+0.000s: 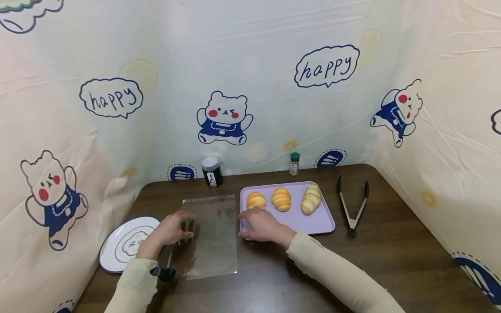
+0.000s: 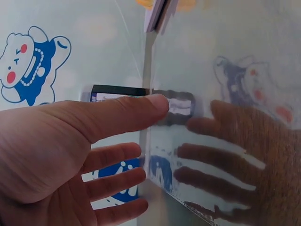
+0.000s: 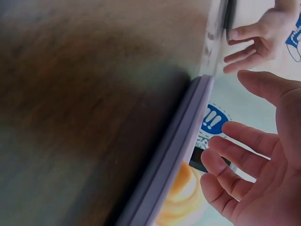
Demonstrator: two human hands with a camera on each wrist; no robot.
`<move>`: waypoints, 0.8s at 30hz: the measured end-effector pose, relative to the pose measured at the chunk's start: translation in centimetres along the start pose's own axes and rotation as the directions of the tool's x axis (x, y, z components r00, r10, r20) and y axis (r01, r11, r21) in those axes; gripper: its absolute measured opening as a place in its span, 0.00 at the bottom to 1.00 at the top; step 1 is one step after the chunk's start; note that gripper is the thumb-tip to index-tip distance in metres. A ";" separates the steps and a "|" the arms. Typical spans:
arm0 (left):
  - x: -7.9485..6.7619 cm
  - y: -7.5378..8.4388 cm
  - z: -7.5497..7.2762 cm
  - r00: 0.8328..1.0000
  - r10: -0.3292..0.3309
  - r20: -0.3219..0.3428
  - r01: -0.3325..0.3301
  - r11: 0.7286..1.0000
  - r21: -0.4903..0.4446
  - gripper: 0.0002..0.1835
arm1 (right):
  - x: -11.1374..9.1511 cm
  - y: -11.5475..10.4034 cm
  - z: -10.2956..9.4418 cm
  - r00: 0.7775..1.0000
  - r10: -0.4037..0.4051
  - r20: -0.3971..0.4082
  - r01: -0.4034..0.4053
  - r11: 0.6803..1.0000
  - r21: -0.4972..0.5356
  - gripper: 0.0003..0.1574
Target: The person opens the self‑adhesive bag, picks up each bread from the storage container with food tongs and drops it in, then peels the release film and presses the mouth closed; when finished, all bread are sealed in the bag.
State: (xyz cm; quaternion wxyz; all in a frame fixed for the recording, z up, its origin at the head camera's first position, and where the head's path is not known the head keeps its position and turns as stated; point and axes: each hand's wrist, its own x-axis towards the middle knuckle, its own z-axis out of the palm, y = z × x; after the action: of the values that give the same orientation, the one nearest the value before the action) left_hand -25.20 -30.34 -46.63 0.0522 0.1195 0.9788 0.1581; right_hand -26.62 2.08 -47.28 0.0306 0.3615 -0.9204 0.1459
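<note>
A flat, clear plastic bag lies on the table. My left hand is at its left edge, fingers spread and holding nothing; in the left wrist view the bag's shiny surface mirrors these fingers. My right hand hovers over the left end of a lilac tray, its fingers loosely bent around nothing. On the tray are a round bread roll, partly hidden by that hand, a second roll and a longer, paler bread.
Black-tipped tongs lie spread to the tray's right. A white plate with a drawn face sits at the left table edge. Along the back stand a dark jar with a pale lid and a small green-capped shaker, before a printed cloth wall.
</note>
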 end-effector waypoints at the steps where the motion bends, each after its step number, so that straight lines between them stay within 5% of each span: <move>1: 0.0 0.0 0.0 1.000 -0.001 0.000 0.001 1.000 0.009 0.32 | 0.1 -0.1 0.1 1.000 -0.006 0.000 0.006 1.000 -0.008 0.32; 24: 0.2 -0.8 0.5 0.996 -0.083 0.042 0.082 0.996 0.025 0.31 | 1.4 -2.2 2.1 0.993 -0.103 0.055 0.115 0.945 -0.305 0.29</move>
State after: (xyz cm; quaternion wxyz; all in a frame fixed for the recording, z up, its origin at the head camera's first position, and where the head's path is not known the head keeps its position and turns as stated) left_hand -25.51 -30.90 -47.37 0.0786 0.0829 0.9833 0.1416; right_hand -26.06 -0.93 -48.53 0.0770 0.4053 -0.9109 -0.0081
